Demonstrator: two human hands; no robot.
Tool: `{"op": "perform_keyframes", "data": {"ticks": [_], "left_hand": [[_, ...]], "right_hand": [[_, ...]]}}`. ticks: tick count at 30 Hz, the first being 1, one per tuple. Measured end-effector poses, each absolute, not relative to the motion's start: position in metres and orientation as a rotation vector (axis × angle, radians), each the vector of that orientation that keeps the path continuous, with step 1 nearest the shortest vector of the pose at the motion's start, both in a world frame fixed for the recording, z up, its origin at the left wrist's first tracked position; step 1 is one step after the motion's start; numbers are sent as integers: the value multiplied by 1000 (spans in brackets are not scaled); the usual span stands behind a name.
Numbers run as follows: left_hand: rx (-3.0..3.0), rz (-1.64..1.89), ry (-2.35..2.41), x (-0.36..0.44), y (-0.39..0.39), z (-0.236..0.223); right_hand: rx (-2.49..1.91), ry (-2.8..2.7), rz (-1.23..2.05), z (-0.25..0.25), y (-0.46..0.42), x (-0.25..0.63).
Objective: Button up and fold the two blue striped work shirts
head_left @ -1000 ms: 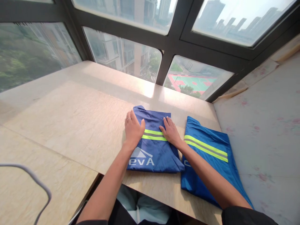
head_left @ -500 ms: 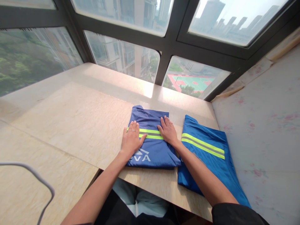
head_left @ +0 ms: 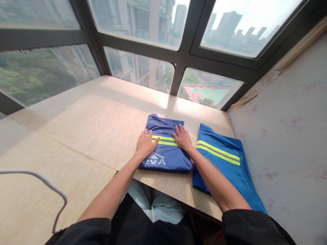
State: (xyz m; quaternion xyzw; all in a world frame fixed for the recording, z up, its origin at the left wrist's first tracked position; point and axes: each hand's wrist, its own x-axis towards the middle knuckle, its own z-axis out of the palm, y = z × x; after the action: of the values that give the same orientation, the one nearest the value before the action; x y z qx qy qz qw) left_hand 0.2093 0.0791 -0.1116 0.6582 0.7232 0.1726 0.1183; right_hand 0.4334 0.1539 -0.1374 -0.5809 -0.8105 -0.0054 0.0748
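Observation:
A folded purple-blue work jacket [head_left: 170, 156] lies flat on the stone-patterned ledge, with a yellow-green and grey reflective stripe and pale lettering. My left hand [head_left: 147, 143] rests on its left edge, fingers stretched out across the stripe; one finger wears a ring. On the right side of the same garment lies my right hand [head_left: 183, 137], palm down with fingers spread. A brighter blue folded garment [head_left: 219, 149] with a similar stripe lies to the right, partly covered by my right forearm.
The ledge [head_left: 84, 122] runs back to dark-framed windows [head_left: 176, 61]. A wall with a flower pattern [head_left: 286, 146] closes off the right side. At the lower left a grey cable [head_left: 48, 185] curves over the surface. The ledge's front edge is just before my body.
The camera view has shifted slightly. My left hand has moved a little along the left edge of the jacket, and the jacket's lower right corner looks tucked in more. Both hands stay on it.

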Motion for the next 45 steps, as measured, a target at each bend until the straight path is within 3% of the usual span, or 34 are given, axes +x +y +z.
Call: {"op": "perform_keyframes", "data": {"ticks": [4,9,13,17,23,31,40,45], "left_hand": [[1623,789,1901,184,79,-104],[1051,1174,1996,166,25,-85],[732,1111,1663,166,-30,-76],[626,1146,1625,166,-58,-71],[432,1081,1235,170,-57,-64],[342,1067,1175,190,-33,-58],[-3,975,1040,203,-15,-64],[-71,1028,955,202,-5,-55]], "right_hand": [[-1796,-2425,-117,-130,149,429],[-1807,-2378,-187,-121,133,421],[-1687,-2394,-140,-112,110,408],[-1519,-2472,-74,-111,79,395],[-1520,-2553,-13,-125,52,386],[-1517,-2533,61,-125,57,388],[-1152,-1855,788,-74,19,396],[-918,-1409,1841,-57,-31,403]]}}
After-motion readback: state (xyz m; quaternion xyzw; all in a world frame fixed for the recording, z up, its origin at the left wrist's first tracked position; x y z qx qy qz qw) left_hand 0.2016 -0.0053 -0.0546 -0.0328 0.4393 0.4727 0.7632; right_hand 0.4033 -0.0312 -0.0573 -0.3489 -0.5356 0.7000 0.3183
